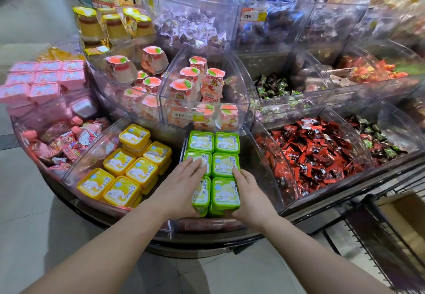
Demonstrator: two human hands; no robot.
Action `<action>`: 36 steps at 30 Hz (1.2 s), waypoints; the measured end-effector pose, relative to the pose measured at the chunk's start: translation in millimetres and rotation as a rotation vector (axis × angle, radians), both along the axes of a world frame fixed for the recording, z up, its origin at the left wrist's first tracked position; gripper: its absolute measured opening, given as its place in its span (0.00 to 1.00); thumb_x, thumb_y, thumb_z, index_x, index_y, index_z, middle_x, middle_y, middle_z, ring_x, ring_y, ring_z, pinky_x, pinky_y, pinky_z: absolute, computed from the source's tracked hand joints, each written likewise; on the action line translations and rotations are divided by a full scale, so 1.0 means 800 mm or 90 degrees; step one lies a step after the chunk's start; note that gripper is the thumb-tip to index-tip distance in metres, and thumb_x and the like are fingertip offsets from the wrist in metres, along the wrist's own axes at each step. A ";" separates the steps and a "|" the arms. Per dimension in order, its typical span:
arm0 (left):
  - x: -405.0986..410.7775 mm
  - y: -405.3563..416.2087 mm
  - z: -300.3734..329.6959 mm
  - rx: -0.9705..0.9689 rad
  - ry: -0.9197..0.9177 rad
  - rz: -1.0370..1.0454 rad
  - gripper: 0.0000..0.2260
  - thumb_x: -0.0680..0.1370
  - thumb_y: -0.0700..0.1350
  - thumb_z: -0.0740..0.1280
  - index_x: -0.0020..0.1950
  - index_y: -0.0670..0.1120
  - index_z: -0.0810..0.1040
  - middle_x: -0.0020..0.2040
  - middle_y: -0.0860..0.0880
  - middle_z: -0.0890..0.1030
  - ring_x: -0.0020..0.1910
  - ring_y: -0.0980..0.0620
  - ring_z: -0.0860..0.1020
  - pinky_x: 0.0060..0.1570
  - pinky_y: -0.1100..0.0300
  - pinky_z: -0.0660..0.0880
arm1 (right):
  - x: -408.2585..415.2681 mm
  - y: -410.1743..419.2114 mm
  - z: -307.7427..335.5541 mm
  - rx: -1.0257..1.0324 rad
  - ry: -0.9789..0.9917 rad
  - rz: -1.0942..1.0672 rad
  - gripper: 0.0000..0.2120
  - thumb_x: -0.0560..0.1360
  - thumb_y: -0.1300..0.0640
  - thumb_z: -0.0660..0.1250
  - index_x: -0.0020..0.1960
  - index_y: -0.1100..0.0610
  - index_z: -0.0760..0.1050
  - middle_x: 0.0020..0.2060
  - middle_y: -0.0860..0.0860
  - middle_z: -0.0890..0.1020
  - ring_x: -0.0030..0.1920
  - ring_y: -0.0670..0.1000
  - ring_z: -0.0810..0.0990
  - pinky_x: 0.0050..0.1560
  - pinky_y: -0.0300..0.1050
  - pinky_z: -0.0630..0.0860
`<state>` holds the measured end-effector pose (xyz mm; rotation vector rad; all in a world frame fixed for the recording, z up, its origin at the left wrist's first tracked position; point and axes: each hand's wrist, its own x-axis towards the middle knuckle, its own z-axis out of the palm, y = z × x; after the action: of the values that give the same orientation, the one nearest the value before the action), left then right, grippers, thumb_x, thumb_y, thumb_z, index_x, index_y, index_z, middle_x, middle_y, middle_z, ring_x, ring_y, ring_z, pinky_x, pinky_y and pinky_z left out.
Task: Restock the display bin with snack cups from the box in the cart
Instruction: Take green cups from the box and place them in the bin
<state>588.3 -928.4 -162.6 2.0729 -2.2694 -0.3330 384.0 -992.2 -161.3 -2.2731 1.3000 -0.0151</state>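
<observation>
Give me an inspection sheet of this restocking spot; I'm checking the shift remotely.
Surface: round tiered display stand with clear plastic bins.
Job's things: green snack cups in two columns in the front bin, stacked at the near end; cardboard box in the wire cart at right, contents hidden.
Clutter: yellow cups, pink tubs, peach-lidded cups, red wrapped candies in neighbouring bins.
Hands: left hand lies flat on the left column; right hand grips the nearest right cups.
Cables: nothing seen.
Surroundings: tiled shop floor.
</observation>
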 end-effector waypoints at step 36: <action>0.000 0.010 -0.010 -0.020 -0.105 0.021 0.57 0.64 0.66 0.73 0.76 0.57 0.33 0.78 0.46 0.37 0.77 0.44 0.37 0.74 0.47 0.37 | -0.002 0.001 0.002 -0.054 0.109 0.033 0.55 0.65 0.49 0.76 0.77 0.44 0.40 0.76 0.53 0.54 0.70 0.57 0.68 0.61 0.53 0.73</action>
<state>588.4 -920.4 -170.3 2.1950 -2.3090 -0.1274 382.5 -991.7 -160.1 -2.4239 1.3477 0.1486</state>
